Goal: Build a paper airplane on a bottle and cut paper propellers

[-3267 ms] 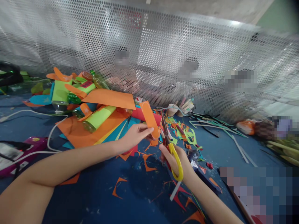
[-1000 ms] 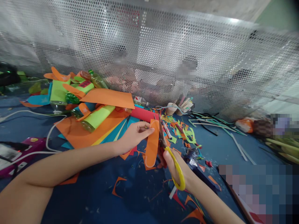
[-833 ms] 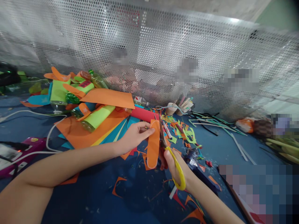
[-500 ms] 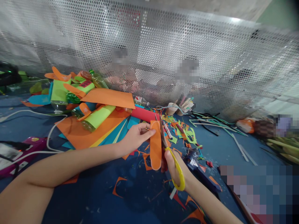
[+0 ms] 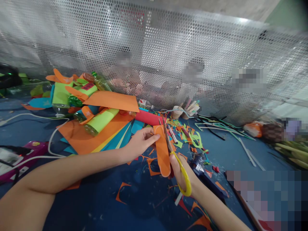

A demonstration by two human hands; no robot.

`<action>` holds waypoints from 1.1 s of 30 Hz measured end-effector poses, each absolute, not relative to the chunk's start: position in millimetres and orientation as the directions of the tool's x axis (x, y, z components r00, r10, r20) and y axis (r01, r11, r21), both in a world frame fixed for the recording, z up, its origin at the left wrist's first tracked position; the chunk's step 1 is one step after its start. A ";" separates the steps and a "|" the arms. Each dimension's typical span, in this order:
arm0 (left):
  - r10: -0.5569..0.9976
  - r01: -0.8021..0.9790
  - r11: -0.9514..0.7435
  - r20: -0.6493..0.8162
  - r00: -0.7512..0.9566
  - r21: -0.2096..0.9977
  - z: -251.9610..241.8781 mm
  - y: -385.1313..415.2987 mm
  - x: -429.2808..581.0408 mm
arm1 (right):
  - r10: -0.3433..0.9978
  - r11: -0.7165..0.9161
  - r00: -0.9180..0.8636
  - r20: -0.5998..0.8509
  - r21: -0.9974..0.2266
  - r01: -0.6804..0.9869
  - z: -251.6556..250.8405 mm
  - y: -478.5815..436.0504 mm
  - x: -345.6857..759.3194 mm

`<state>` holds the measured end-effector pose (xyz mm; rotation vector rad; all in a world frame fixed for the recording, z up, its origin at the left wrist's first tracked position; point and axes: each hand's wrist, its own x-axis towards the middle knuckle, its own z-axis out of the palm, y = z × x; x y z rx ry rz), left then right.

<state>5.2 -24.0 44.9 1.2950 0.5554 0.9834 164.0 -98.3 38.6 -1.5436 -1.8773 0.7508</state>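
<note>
Between thumb and fingers, my left hand (image 5: 141,141) pinches the upper left edge of an orange paper strip (image 5: 162,154) with rounded ends. My right hand (image 5: 181,175) is wrapped round the yellow handles of the scissors (image 5: 184,179). The scissor blades point away from me, slightly parted, beside the strip's upper right edge. Behind the blades lies a red paper roll (image 5: 150,117). Coloured paper scraps (image 5: 154,166) are scattered under and around both hands.
Bottles wrapped in coloured paper (image 5: 102,121) and orange sheets (image 5: 113,101) pile up at the left. Cups of markers (image 5: 191,109) stand at the back before a perforated metal screen (image 5: 156,48). A glue gun (image 5: 209,183) lies right of my right hand. A white cable (image 5: 49,141) curves at the left.
The orange strip has tilted, its lower end swinging right toward my right hand. The scissor blades have shifted slightly left at their tips. My left hand keeps its pinch.
</note>
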 end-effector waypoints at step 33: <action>0.877 -0.290 0.023 0.119 0.465 0.957 46.6 -20.3 4.1 | 0.992 0.122 -0.097 0.078 -0.785 0.608 31.7 -95.6 169.1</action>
